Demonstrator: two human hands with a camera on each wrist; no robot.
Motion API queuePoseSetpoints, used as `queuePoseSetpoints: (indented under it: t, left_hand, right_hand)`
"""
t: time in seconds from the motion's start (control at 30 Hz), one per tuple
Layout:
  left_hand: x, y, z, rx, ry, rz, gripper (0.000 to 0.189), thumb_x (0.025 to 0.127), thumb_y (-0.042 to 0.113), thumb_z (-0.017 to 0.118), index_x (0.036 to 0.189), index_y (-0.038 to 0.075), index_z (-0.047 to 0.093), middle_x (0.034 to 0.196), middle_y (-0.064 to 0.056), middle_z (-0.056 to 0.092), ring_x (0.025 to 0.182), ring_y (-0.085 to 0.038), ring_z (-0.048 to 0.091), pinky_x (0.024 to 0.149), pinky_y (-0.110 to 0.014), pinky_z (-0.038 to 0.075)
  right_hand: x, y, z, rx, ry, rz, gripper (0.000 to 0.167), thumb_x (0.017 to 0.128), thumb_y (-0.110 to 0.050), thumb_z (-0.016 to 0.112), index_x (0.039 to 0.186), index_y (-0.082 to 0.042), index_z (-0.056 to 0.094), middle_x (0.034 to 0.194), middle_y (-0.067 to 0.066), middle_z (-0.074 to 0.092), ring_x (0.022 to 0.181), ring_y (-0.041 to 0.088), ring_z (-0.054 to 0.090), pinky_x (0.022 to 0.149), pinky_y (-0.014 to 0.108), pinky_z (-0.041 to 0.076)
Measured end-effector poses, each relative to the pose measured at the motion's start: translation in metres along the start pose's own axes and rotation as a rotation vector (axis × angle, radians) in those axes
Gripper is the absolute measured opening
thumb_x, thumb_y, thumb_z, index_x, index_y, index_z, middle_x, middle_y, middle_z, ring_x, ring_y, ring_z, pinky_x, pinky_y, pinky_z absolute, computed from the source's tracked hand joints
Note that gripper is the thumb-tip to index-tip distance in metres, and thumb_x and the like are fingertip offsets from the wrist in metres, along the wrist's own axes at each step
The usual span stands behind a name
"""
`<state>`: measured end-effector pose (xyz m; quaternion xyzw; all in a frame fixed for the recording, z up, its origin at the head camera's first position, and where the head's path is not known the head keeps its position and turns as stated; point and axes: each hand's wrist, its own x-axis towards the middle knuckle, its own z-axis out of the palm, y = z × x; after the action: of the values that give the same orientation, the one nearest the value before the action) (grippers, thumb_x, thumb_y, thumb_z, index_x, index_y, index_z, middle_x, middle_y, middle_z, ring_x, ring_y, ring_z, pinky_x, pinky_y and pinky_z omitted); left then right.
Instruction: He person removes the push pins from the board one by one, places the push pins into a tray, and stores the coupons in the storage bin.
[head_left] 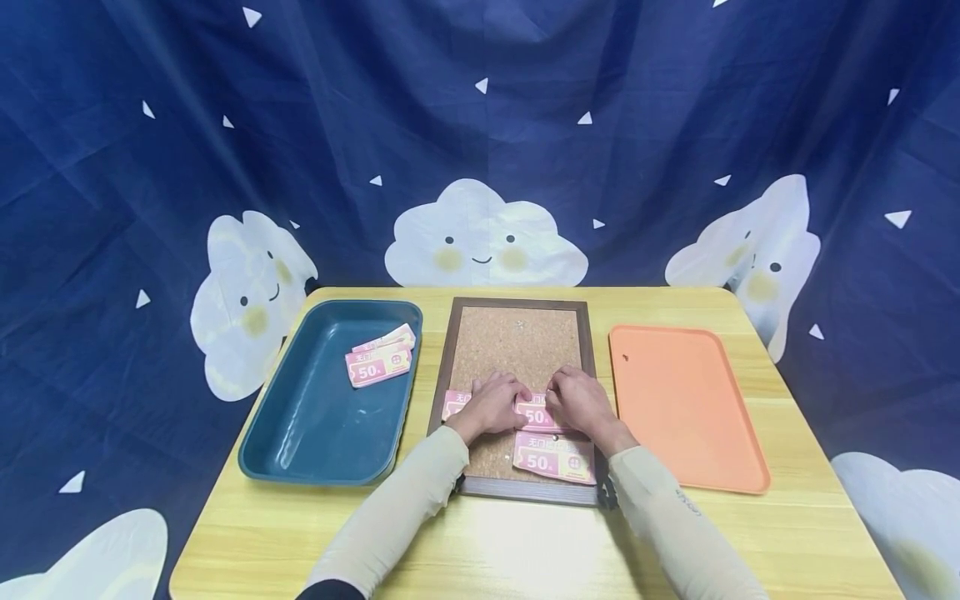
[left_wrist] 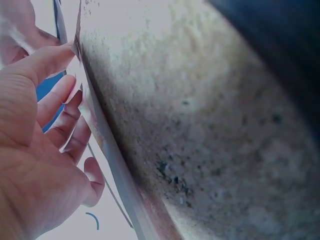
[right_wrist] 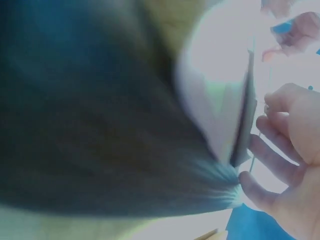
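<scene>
A corkboard (head_left: 487,342) in a dark brown frame lies on the table beneath both hands. My left hand (head_left: 491,406) holds the left edge of a pink coupon (head_left: 535,415) marked 50 between thumb and fingers. At that coupon's upper right, my right hand (head_left: 583,404) has thumb and forefinger together on a tiny thing, seemingly a pushpin (right_wrist: 266,107), mostly hidden. Another coupon (head_left: 553,457) lies below, with a pin (head_left: 556,437) at its top edge. A third coupon (head_left: 454,402) shows at the left, partly covered by my left hand.
On the left stands a deep teal bin (head_left: 315,425) with several coupons (head_left: 379,365) inside at its right. To the right lies a flat orange tray (head_left: 682,408) with a small dark pin (head_left: 626,358) near its upper left. A shiny cluster of pins (head_left: 521,324) is near the corkboard's top.
</scene>
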<state>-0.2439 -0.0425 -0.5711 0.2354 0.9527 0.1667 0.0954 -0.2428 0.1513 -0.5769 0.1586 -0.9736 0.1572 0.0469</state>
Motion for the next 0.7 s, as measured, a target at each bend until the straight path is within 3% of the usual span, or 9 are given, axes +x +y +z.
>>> queuePoseSetpoints:
  t: [0.47,0.7]
  left_hand:
    - [0.002,0.001,0.0,-0.019,0.01,0.008,0.032,0.073,0.034,0.076,0.103,0.027,0.066,0.101,0.008,0.059,0.101,-0.013,0.046,0.083,-0.038,0.03]
    - [0.003,0.002,-0.003,-0.085,0.041,0.012,0.024,0.073,0.028,0.078,0.094,0.028,0.066,0.097,0.009,0.061,0.1,-0.014,0.051,0.085,-0.041,0.033]
  right_hand:
    - [-0.002,0.003,-0.005,0.057,-0.016,0.047,0.01,0.086,-0.025,0.066,0.085,-0.015,0.069,0.094,0.001,0.064,0.087,0.02,0.063,0.079,0.04,0.051]
    - [0.0,0.007,-0.015,0.095,-0.008,0.093,0.012,0.087,-0.024,0.066,0.085,-0.013,0.068,0.092,0.001,0.063,0.084,0.021,0.062,0.078,0.04,0.05]
